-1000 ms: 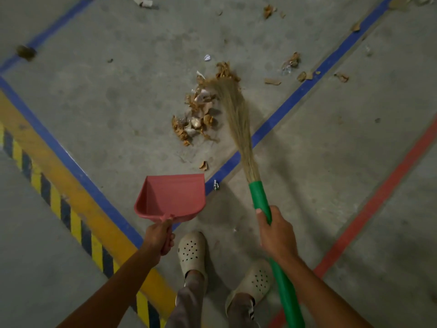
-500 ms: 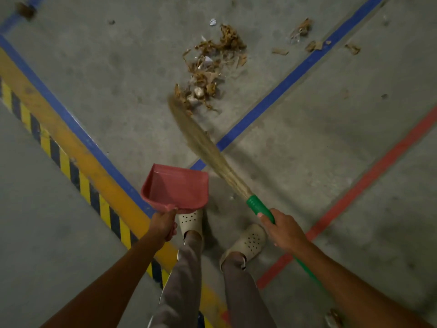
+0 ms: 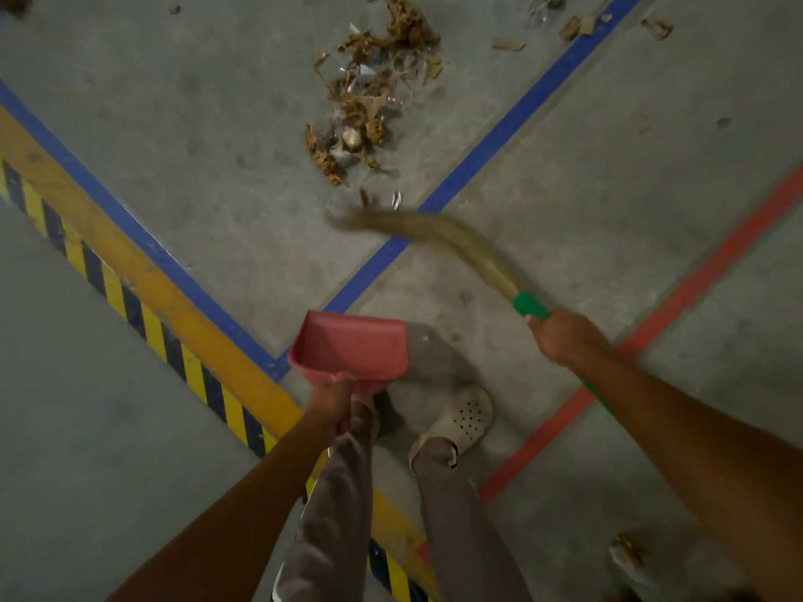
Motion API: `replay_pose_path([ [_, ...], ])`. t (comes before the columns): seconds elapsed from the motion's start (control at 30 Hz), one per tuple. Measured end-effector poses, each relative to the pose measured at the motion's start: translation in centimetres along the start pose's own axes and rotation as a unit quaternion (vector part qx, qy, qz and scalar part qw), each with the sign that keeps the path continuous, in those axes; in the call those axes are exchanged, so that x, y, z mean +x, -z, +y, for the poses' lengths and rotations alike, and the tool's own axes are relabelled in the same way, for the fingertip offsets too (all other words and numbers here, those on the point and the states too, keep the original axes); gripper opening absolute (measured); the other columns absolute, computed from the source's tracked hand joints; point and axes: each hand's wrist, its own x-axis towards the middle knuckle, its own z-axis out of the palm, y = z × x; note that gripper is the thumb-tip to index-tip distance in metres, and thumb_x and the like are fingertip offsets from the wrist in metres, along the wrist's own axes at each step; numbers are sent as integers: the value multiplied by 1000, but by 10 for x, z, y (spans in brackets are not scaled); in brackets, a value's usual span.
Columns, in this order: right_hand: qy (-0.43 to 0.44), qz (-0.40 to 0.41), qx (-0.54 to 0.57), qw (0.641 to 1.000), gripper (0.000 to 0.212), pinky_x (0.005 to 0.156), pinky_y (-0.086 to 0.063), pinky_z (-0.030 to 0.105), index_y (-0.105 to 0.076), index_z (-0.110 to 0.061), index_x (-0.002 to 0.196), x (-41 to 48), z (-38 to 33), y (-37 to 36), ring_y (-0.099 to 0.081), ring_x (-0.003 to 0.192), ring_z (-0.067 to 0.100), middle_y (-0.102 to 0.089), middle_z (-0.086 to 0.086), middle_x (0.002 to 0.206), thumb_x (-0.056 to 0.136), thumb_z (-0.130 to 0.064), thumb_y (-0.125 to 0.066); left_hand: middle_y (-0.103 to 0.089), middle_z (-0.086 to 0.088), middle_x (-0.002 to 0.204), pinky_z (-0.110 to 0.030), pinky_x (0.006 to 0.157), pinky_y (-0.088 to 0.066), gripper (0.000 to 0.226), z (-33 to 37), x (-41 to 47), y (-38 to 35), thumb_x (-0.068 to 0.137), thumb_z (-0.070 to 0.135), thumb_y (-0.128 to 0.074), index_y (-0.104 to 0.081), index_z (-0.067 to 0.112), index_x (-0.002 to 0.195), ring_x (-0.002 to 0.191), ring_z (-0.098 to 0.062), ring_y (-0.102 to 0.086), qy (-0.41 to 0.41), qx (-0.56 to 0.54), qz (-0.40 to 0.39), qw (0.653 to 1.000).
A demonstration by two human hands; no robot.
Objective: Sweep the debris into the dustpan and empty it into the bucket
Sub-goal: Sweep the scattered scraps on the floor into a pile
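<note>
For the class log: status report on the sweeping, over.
Left hand holds dustpan, empty. Right hand grips broom, short of debris pile. No bucket in view.

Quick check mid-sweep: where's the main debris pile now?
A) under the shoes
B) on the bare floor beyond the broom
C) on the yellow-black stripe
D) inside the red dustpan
B: the debris pile lies on the concrete past the broom, and the red dustpan in the left hand shows nothing inside.
</note>
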Motion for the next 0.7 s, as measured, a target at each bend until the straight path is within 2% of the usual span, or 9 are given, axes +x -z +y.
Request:
replay_pose_path([
  [0.07, 4, 30, 37, 999, 62, 91, -46, 41, -55, -2, 128, 2, -8, 18, -57, 117, 40, -59, 24, 128, 101, -54, -37, -43, -9, 53, -21, 40, -32, 31, 14, -2, -1, 82, 37, -55, -44, 13, 66, 35, -18, -39, -3, -6, -9, 1000],
  [0.1, 13, 43, 51, 998, 61, 90, -46, 41, -56, -1, 127, 1, -10, 26, -57, 116, 40, -59, 25, 127, 102, -53, -38, -44, -9, 52, -20, 38, -30, 33, 20, -1, 0, 90, 34, -54, -44, 13, 67, 33, -16, -37, -1, -5, -7, 1000],
  [0.2, 44, 72, 80, 993, 57, 80, -44, 39, -58, -4, 121, -9, -8, 40, -59, 104, 39, -62, 23, 115, 101, -54, -40, -49, -11, 59, -20, 36, -31, 27, 35, -1, 4, 99, 29, -49, -47, 9, 80, 39, -18, -42, -1, -1, 12, 1000],
  [0.3, 84, 67, 88, 990, 45, 69, -39, 34, -56, -12, 103, -30, 6, 36, -49, 77, 29, -53, 9, 85, 100, -54, -41, -49, -12, 64, -20, 35, -34, 22, 43, -11, 12, 99, 27, -48, -47, 5, 99, 44, -19, -45, -9, 20, 22, 1000],
  [0.4, 113, 61, 55, 990, 40, 66, -41, 34, -51, -16, 93, -51, 30, 18, -49, 70, 28, -47, 1, 70, 99, -55, -42, -47, -13, 66, -20, 36, -34, 19, 37, -18, 26, 100, 23, -47, -43, 6, 106, 46, -20, -45, 19, 36, 29, 999],
  [0.47, 126, 40, 14, 991, 41, 65, -44, 34, -55, -15, 96, -65, 50, 2, -57, 73, 31, -52, 4, 71, 98, -54, -44, -45, -12, 64, -18, 33, -31, 20, 27, -22, 34, 99, 24, -49, -42, 6, 105, 44, -19, -44, 42, 38, 36, 998],
  [0.53, 133, 10, -32, 991, 42, 70, -49, 36, -57, -14, 100, -77, 70, -15, -65, 85, 34, -62, 10, 83, 98, -55, -45, -40, -10, 60, -17, 32, -29, 17, 16, -27, 37, 99, 22, -49, -41, 7, 101, 38, -17, -40, 46, 44, 31, 997],
  [0.6, 128, -18, -85, 988, 44, 76, -51, 37, -58, -14, 107, -85, 87, -32, -66, 95, 34, -67, 13, 98, 97, -55, -45, -34, -8, 57, -16, 32, -26, 13, 8, -32, 35, 100, 18, -46, -39, 7, 96, 34, -14, -35, 45, 55, 19, 997],
  [0.7, 105, -54, -144, 983, 45, 82, -52, 37, -58, -17, 116, -87, 96, -52, -65, 102, 32, -67, 11, 108, 97, -55, -43, -37, -8, 57, -17, 32, -28, 15, -6, -29, 24, 99, 20, -48, -42, 6, 98, 38, -16, -36, 62, 64, -1, 996],
])
